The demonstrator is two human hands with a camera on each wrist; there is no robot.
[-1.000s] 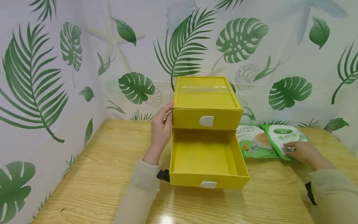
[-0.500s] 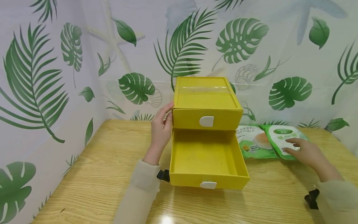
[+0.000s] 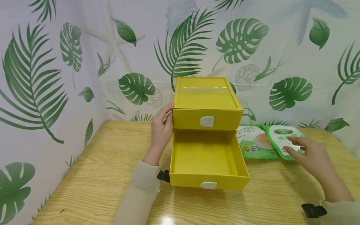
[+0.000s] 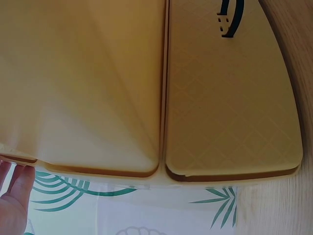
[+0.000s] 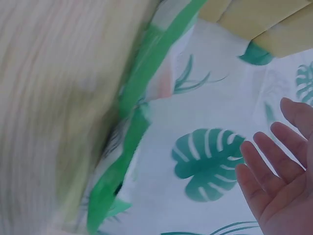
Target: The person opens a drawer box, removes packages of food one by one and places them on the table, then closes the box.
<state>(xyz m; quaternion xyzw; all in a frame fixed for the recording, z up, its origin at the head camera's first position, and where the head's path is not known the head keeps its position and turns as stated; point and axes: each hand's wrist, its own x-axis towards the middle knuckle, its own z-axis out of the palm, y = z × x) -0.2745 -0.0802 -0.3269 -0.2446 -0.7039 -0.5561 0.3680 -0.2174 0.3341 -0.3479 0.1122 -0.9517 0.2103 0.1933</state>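
A yellow two-drawer box (image 3: 207,93) stands mid-table, its upper drawer closed and its lower drawer (image 3: 206,156) pulled out with nothing inside. My left hand (image 3: 162,129) rests against the box's left side, fingertips near the top edge; the left wrist view shows the fingers (image 4: 19,188) at the box's side. To the right lie two green-and-white packets: a corn starch bag (image 3: 257,142) and, overlapping it, another bag (image 3: 282,140). Above and in front of that second bag, my right hand (image 3: 313,156) holds nothing, with its fingers spread; the palm (image 5: 283,196) shows in the right wrist view.
The light wooden table (image 3: 107,175) spans the foreground. Behind and to the left hangs a leaf-print cloth (image 3: 135,56). White tabs serve as pulls on both drawer fronts, with the lower tab (image 3: 208,185) jutting toward me.
My right hand has come off the second bag and drawn back toward me, its fingers opening. My left hand, the box and both bags have stayed in place.
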